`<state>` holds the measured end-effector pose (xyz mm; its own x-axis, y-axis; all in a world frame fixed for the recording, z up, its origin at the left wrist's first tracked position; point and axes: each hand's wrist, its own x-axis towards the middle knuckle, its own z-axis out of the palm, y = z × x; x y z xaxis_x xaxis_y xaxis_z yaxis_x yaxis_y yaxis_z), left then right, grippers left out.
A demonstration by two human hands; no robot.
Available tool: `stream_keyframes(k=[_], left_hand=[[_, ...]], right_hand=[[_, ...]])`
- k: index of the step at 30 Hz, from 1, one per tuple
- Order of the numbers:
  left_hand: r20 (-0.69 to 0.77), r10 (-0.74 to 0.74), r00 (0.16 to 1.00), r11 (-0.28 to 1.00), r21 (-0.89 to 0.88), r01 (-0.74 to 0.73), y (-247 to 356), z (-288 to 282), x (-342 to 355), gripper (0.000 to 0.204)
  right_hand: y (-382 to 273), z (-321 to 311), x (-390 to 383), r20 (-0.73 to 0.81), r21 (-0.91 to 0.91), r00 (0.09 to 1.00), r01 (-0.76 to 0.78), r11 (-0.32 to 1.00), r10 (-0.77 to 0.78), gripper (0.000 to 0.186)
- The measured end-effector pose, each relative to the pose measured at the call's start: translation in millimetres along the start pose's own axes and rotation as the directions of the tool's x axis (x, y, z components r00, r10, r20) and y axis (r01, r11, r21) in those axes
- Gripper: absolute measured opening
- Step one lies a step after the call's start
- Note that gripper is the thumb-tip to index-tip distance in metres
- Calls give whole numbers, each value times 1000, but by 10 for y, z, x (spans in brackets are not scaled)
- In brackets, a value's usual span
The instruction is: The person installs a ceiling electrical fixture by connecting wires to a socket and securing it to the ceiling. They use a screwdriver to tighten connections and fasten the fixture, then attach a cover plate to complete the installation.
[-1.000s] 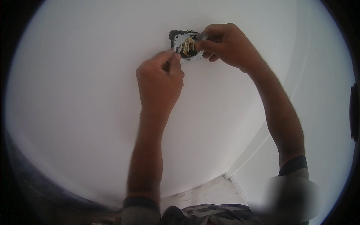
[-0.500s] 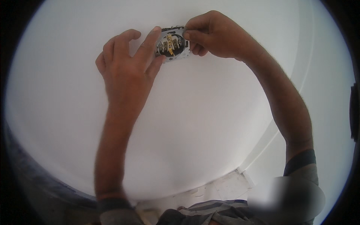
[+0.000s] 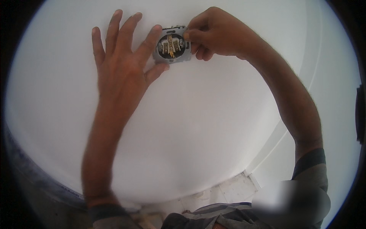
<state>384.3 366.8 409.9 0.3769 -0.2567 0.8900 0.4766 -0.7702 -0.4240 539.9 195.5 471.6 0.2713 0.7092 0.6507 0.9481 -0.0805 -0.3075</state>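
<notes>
Socket (image 3: pixel 171 46) with grey frame (image 3: pixel 177 60), dark round centre, brassy contacts (image 3: pixel 170 47), in right hand's (image 3: pixel 220 35) pinch; left hand (image 3: pixel 122 71) splayed.

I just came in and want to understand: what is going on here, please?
A person's right hand pinches the upper right edge of an uncovered socket at a white wall. The left hand is spread, its thumb and index finger at the socket's left corners. The metal parts inside the socket are showing.

Left hand (image 3: pixel 124 66) splayed, right hand (image 3: pixel 221 35) pinching socket (image 3: pixel 171 46), white wall (image 3: pixel 198 122)
</notes>
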Motion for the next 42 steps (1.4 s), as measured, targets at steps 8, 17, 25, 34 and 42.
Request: stream_keyframes(k=[8, 17, 25, 34, 42], left_hand=[[18, 24, 1000, 997, 66, -25, -42, 49, 35, 79], [20, 33, 999, 994, 99, -35, -79, 200, 24, 78], [37, 36, 999, 992, 123, -40, -36, 170, 80, 77], [40, 79, 996, 985, 148, -84, -98, 80, 87, 79], [78, 55, 995, 980, 187, -69, -41, 62, 69, 78]], right_hand=[[-82, -42, 60, -47, -227, 997, 41, 973, -53, 30], [132, 68, 78, -200, -308, 953, 158, 938, -227, 27], [380, 202, -128, -285, -434, 793, 394, 810, -538, 35], [290, 200, -214, -197, -369, 914, 266, 890, -355, 36], [394, 295, -233, -209, -404, 897, 284, 870, -390, 53]])
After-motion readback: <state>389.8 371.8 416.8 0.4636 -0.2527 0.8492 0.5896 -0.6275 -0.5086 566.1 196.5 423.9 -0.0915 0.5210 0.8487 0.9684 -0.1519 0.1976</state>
